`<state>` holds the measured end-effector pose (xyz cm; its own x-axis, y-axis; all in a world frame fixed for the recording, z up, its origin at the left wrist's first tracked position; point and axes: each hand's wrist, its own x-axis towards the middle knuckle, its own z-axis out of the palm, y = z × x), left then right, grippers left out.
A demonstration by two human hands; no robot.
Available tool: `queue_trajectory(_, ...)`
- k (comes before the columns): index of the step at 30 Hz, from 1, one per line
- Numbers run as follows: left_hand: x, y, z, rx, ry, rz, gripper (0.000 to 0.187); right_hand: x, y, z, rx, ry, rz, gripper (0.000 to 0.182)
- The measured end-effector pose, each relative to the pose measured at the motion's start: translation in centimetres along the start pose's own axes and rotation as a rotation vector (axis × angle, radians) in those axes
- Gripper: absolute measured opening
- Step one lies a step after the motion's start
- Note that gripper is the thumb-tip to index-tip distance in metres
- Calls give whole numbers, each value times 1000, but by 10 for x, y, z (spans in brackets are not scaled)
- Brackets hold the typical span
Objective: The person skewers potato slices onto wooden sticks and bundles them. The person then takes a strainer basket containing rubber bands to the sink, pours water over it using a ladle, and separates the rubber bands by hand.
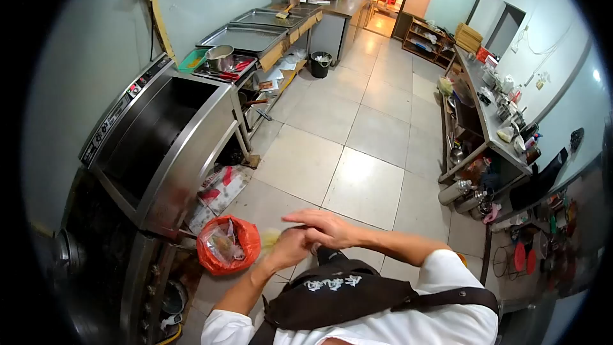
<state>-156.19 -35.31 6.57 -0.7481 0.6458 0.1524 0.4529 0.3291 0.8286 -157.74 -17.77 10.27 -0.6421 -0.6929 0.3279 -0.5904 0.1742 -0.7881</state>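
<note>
My two hands come together in front of the dark apron (pixel 335 294) with white lettering. Coming in from the right, my right hand (pixel 331 227) has its fingers stretched out to the left across the top of the other hand. My left hand (pixel 290 249) is underneath, and its fingers are mostly hidden. A pale yellow, see-through thing (pixel 271 239) shows just beyond the left wrist. Left of the hands, on the floor, stands a red plastic bag (pixel 250 257) with clear plastic and scraps inside.
A steel oven-like unit (pixel 185 153) stands at the left, with metal trays (pixel 246 39) and a pot (pixel 220 57) beyond it. A black bin (pixel 320 65) sits on the tiled floor. Along the right wall, a bench (pixel 488 112) carries bowls and bottles.
</note>
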Motion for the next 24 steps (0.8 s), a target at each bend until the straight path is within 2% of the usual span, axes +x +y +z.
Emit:
queue_trajectory(1, 20, -6, -7, -20, 33, -7, 16, 13, 19, -10, 60, -75, -6, 47)
queue_trajectory(2, 34, -18, -19, -28, 47, 41, 15, 27, 35, -21, -6, -52, -67, 45)
queue_trajectory(3, 50, -6, -40, 80, 10, -73, 14, 42, 49, -35, -73, -26, -129, 43)
queue_trajectory(5, 82, -22, -60, 224, 55, -164, 15, 68, 74, -77, -214, -18, -208, 38)
queue_trajectory(7, 117, -30, -88, 151, 144, -204, 13, 93, 90, -115, -330, -55, -223, 35)
queue_trajectory(8, 132, -32, -100, 107, 189, -229, 12, 104, 97, -134, -400, -66, -244, 27)
queue_trajectory(11, 177, -46, -131, 338, 176, 47, 16, 139, 155, -170, -574, -228, -387, 20)
queue_trajectory(12, 187, -61, -135, 242, 161, -13, 17, 154, 168, -178, -594, -197, -421, 11)
queue_trajectory(15, 210, -110, -138, -56, 274, -235, 33, 198, 191, -208, -780, -308, -501, 11)
queue_trajectory(16, 224, -108, -147, 61, 248, -222, 22, 209, 208, -210, -836, -264, -562, 16)
queue_trajectory(19, 246, -155, -157, 654, 49, -215, 25, 242, 258, -219, -744, -246, -603, 15)
queue_trajectory(20, 256, -170, -163, 1081, 143, 62, 30, 254, 275, -224, -708, -279, -578, 15)
queue_trajectory(23, 294, -207, -188, 488, 143, -145, 28, 289, 320, -247, -703, -179, -643, 15)
queue_trajectory(24, 313, -212, -203, 337, 152, -177, 27, 305, 329, -263, -705, -209, -671, 13)
